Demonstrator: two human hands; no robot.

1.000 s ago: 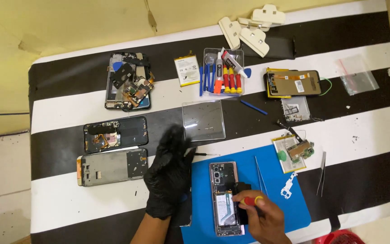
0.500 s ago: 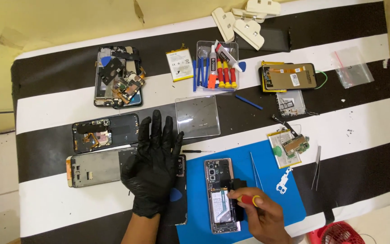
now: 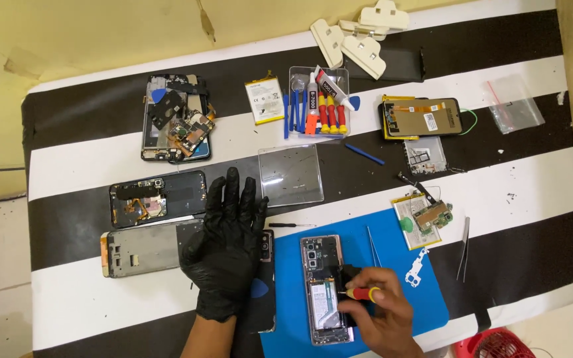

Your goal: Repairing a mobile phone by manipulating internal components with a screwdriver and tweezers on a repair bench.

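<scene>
Opened phone (image 3: 326, 292) on blue mat (image 3: 406, 265) — back cover off, insides exposed, screws apparently part-done. Right hand (image 3: 379, 318) grips red screwdriver (image 3: 361, 292) at it; gloved left hand (image 3: 227, 245) spread flat, released, over a dark phone (image 3: 261, 285).

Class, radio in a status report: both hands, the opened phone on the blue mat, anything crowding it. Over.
Left hand, black-gloved, flat on dark phone panel. Right hand grips red-and-yellow screwdriver, tip at opened phone. Metal tweezers lie close beside it.
</scene>
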